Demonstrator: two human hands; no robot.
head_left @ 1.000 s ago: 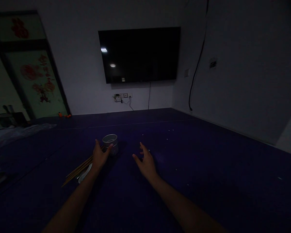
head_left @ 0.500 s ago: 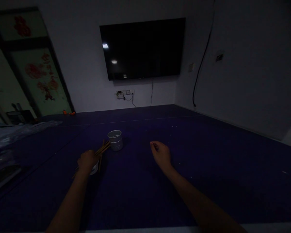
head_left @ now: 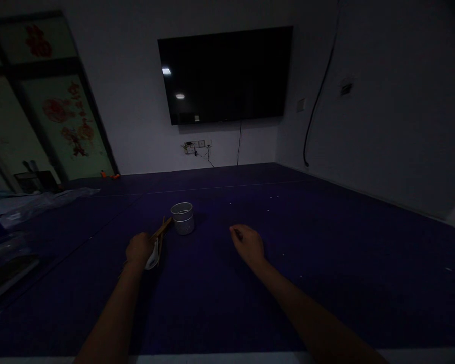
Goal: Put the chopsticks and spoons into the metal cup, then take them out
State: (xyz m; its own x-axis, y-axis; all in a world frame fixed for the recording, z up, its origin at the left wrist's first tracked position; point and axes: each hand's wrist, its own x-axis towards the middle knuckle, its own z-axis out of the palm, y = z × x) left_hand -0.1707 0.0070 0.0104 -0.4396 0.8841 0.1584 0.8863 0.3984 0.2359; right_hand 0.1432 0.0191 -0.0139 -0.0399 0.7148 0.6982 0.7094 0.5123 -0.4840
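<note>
My left hand (head_left: 139, 247) is closed around a bundle of thin wooden chopsticks (head_left: 162, 230), whose far ends point toward the cup. Beside that hand, partly hidden under it, is a white spoon (head_left: 152, 259). A silver metal cup (head_left: 183, 218) with perforations near its base stands upright just beyond the chopstick tips. To the right, my right hand (head_left: 249, 245) hovers over or rests on the dark blue surface, its fingers curled together. Whether anything small is pinched in them is hidden.
The dark blue surface (head_left: 220, 298) carries several tiny white scraps. Clear plastic wrapping (head_left: 49, 205) and a tray-like item (head_left: 11, 275) lie at the left. Orange objects (head_left: 109, 175) sit by the glass door. A television (head_left: 227, 76) hangs on the wall.
The chopsticks in my left hand have drawn closer together, and more of the white spoon shows. My right hand has shifted slightly left and its fingers have closed more.
</note>
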